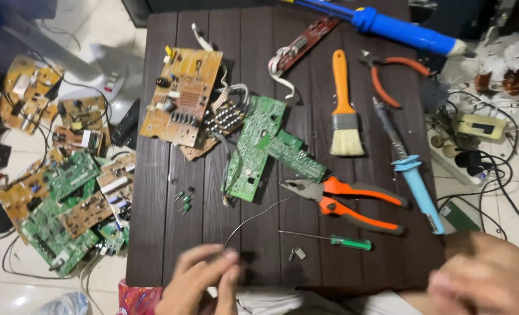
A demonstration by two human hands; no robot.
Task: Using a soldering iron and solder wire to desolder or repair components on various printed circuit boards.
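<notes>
Orange-handled pliers (353, 204), green circuit board (259, 146), blue soldering iron (414, 181), orange-handled brush (344, 105), dark brown table (154, 233).

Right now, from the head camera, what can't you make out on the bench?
- Left hand: motion-blurred; the small dark piece at its fingertips can't be identified.
- Right hand: blurred, cut off by the bottom edge; grip unclear.
- Blue tube: top edge cuts it off.
- Small green parts: too small to identify.
- Boards on the floor: overlapping, details unreadable.

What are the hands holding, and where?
The left hand pinches something small and dark at the table edge; too blurred to name. The right hand looks empty.
</notes>
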